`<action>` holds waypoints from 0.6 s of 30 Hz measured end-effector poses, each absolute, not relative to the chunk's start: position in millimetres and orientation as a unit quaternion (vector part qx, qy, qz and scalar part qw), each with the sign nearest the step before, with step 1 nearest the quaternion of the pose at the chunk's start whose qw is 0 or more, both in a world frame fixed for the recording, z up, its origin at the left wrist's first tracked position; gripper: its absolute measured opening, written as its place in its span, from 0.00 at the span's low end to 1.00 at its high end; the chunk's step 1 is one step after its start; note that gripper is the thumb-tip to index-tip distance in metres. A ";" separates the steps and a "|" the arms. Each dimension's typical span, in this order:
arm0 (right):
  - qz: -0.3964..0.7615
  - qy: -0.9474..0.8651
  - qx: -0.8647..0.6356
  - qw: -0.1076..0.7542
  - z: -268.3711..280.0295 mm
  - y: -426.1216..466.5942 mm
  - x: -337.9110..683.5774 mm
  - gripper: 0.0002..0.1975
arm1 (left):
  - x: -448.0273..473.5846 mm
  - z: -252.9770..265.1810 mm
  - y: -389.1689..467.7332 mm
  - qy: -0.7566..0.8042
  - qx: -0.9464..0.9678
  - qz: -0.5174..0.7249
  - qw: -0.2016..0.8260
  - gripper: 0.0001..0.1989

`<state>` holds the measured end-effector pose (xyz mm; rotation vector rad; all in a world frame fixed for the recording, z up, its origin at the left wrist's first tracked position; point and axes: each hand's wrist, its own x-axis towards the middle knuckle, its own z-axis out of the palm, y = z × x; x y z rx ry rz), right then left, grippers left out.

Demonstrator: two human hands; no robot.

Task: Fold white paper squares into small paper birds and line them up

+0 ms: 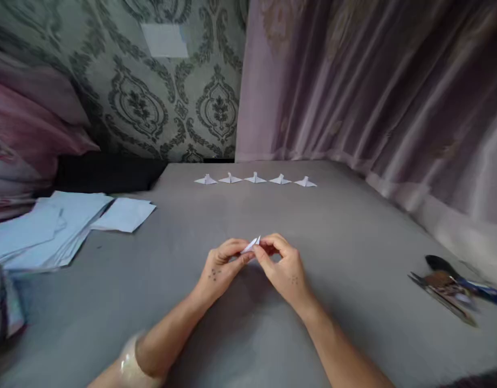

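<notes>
A grey table [232, 215] runs to a curtain [353, 81] along its right side — paper sheets [70, 226] left, blurred tools [446, 289] right, five folded papers [255, 178] near the far edge, tabletop showing between them. Nearer, the left hand [223, 265] and right hand [286, 268] pinch a small paper piece [250, 246] at their fingertips.

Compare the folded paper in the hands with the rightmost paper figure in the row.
The folded paper is held by the left hand and right hand; the rightmost paper figure rests on the table. The folded paper shows as a slim, slanting shape, while the rightmost paper figure spreads wide to both sides of a raised middle. Both are white.
</notes>
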<state>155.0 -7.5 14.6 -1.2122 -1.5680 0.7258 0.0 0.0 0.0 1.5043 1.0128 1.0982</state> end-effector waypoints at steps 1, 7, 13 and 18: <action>0.302 -0.649 -0.496 0.492 14.9 -7.1 156.3 0.03 | 0.8 1.0 0.3 0.417 0.616 0.451 0.492 0.08; 0.319 -0.650 -0.481 0.495 18.7 -6.1 161.3 0.04 | 4.6 4.5 1.6 0.417 0.559 0.454 0.554 0.08; 0.354 -0.633 -0.470 0.504 19.7 -6.7 161.1 0.04 | 5.9 4.8 1.2 0.430 0.508 0.442 0.602 0.10; 0.379 -0.598 -0.497 0.503 16.1 -7.1 159.3 0.02 | 6.4 1.5 1.0 0.427 0.513 0.445 0.597 0.10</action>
